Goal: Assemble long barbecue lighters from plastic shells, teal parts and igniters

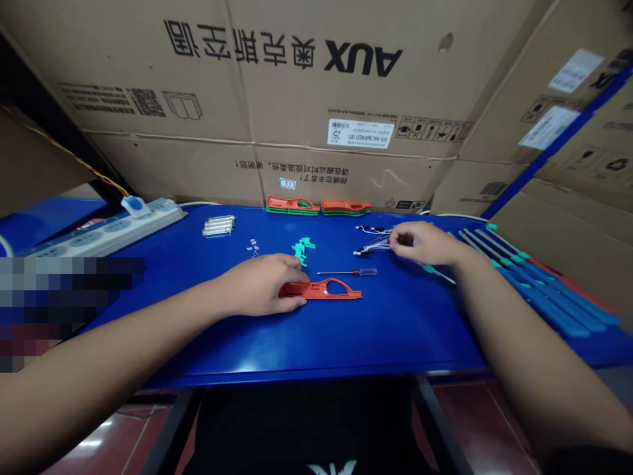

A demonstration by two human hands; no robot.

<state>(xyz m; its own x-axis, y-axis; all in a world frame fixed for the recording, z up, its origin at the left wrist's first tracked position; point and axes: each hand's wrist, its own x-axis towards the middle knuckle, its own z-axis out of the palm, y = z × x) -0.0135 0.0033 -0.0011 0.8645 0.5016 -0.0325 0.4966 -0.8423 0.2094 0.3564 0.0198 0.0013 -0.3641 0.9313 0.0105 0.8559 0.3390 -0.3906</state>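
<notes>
My left hand (271, 285) is closed around the left end of an orange plastic shell (324, 290) with an oval opening, which lies on the blue table. At the right, my right hand (420, 243) has its fingers curled in a pinch at a bundle of thin white wires (378, 243) with small black ends. Whether it grips one of the wires is hard to make out. Between the hands lies a small screwdriver (363, 272) with a clear and red handle. Just behind the left hand are small teal plastic pieces (301, 251).
Stacked orange and green shells (291, 206) stand against the cardboard wall (297, 99). Metal rods or tubes (218, 225) and tiny white bits (253, 247) lie at the left, near a power strip (113, 227). Several blue long-handled parts (554, 293) lie at the right.
</notes>
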